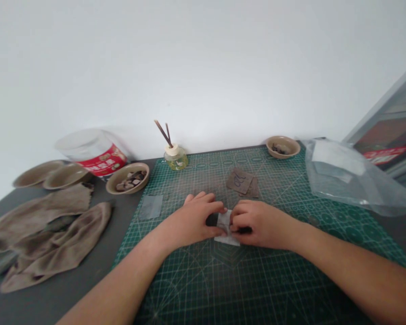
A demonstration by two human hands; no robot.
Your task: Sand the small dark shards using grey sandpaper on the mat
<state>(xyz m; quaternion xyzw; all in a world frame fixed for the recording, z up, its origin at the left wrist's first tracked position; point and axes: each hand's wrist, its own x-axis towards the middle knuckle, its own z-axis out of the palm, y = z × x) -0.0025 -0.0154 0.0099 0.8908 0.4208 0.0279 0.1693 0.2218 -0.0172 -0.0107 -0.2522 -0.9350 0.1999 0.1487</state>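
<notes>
My left hand [191, 220] and my right hand [261, 224] meet at the middle of a green cutting mat [257, 271]. Between their fingertips, both hands pinch a small white wrapper [226, 231], which looks like paper or film. A dark object [211, 220] shows on its left side, and more dark material [245, 230] shows on its right, partly hidden by my fingers. Just beyond my hands lie two brown paper squares [239, 180], the top one marked in blue ink.
A clear film square [150, 206] lies on the mat's left. Bowls [127, 178] [283, 146] hold dark pieces. A plastic bag [352, 178] lies right. Further left are a crumpled cloth [47, 234], two stacked bowls [54, 175], a tipped tub [93, 152], and a reed diffuser [175, 158].
</notes>
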